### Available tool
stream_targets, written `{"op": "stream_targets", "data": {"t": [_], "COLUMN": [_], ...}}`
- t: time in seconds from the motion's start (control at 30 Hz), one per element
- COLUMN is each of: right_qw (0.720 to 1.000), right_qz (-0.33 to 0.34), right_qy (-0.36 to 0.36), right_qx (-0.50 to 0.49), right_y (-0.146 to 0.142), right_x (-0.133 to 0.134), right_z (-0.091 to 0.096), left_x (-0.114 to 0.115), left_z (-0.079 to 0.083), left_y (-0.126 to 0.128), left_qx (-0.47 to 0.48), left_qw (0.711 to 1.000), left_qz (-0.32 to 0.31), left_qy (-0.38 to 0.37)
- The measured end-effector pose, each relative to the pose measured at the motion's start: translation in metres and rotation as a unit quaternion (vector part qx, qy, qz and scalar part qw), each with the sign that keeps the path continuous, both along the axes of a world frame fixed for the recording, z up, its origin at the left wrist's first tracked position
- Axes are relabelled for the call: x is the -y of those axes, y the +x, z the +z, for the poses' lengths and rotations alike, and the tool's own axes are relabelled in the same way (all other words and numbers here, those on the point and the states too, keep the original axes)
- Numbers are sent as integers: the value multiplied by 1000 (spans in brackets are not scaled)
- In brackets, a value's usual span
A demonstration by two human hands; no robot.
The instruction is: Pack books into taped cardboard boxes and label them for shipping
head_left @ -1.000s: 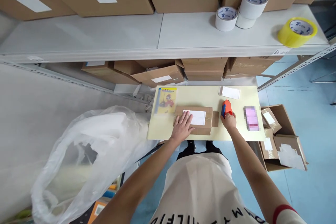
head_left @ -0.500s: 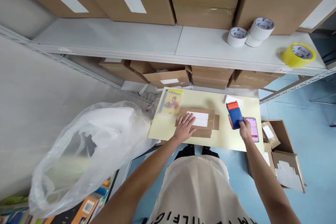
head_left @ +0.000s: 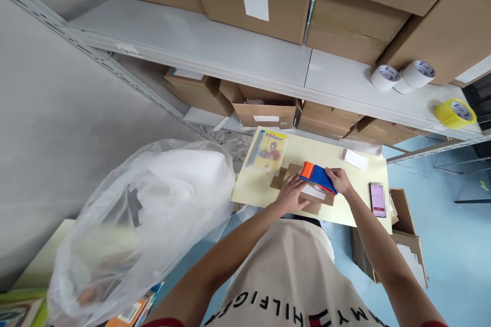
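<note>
On the pale yellow table (head_left: 253, 191) lies a flat brown cardboard parcel (head_left: 282, 177) with a white label. My left hand (head_left: 291, 195) rests flat on the parcel's near left part, fingers spread. My right hand (head_left: 339, 180) grips an orange and blue tape dispenser (head_left: 316, 176) and holds it over the parcel, its orange end pointing left. A yellow booklet in a clear sleeve (head_left: 268, 149) lies at the table's far left corner.
A phone (head_left: 378, 199) and a small white label (head_left: 356, 159) lie on the table's right side. A big clear plastic bag (head_left: 146, 214) stands to the left. Shelves behind hold cardboard boxes (head_left: 264, 112), white tape rolls (head_left: 402, 77) and a yellow tape roll (head_left: 454, 113). Open cartons (head_left: 406, 225) sit at the right.
My right hand lifted the tape dispenser from the table's right side and carried it left, over the parcel. My left hand stayed on the parcel. The camera view swung left and tilted.
</note>
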State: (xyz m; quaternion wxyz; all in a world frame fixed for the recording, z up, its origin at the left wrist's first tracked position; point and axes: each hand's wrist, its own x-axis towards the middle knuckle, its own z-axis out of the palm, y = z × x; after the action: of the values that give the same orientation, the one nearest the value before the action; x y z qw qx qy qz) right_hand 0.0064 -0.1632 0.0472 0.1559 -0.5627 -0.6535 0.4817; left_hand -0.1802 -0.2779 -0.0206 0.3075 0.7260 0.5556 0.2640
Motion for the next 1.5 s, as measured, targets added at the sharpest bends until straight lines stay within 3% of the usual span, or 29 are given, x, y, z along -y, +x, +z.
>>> {"op": "stream_targets", "data": {"t": [0.07,0.13,0.27,0.33,0.47,0.6,0.67,0.87,1.03,1.23,1.37,1.5], "right_qw": [1000,1000,999,999,999,999,999,998,997,991,974,954], "right_qz": [-10,-15,-10,1,13,12,13,7,10,45,89,97], "right_qy": [5,3,15,23,42,43,44,56,79,122,160,183], "right_qx": [7,-6,-27,-27,-24,-27,-28,-28,-24,42,134,217], "right_y": [6,12,18,17,17,21,23,24,25,12,-3,3], "right_x": [3,4,7,8,10,13,14,17,20,20,21,18], "right_z": [-5,-8,-13,-14,-15,-16,-17,-19,-21,-7,13,20], "left_x": [-2,-6,-21,-31,-44,-46,-46,-45,-45,-47,-47,-48], "left_z": [3,5,13,19,28,24,20,22,29,24,16,6], "left_y": [-7,-15,-23,-24,-19,-15,-15,-21,-18,-21,-37,-66], "left_qx": [108,256,507,540,564,634,650,640,573,522,491,473], "left_qw": [993,961,810,759,709,615,591,592,679,744,764,770], "left_qz": [15,36,114,149,191,181,179,206,216,268,288,316], "left_qy": [-34,-101,-272,-332,-378,-433,-443,-444,-405,-319,-305,-290]}}
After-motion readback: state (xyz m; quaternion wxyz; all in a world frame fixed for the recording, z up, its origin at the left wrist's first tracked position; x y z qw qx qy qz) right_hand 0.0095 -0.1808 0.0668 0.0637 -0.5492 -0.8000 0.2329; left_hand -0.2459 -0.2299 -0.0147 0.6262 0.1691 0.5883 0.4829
